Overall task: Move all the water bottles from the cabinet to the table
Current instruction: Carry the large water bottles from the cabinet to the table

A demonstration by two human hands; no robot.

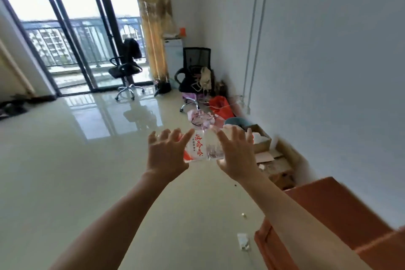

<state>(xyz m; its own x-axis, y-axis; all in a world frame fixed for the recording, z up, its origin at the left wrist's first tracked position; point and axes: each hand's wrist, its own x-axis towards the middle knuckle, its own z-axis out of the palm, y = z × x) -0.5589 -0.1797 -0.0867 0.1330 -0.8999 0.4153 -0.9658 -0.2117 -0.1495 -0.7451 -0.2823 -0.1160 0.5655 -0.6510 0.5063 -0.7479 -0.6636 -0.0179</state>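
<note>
A clear water bottle [200, 147] with a red and white label is in the air in front of me, its label upside down. It sits between my two outstretched hands, above the floor. My left hand [167, 154] is at its left side and my right hand [237, 153] at its right, both seen from the back with fingers spread and nearly straight. Where the palms meet the bottle is hidden. The orange cabinet [328, 210] stands at the lower right against the wall, under my right forearm. No table is in view.
A glossy tiled floor [87, 171] stretches ahead. Cardboard boxes [269, 160], a blue basin and bags lie along the right wall. Two black office chairs [126, 68] stand near the balcony's sliding glass door. A scrap of paper [243, 241] lies by the cabinet.
</note>
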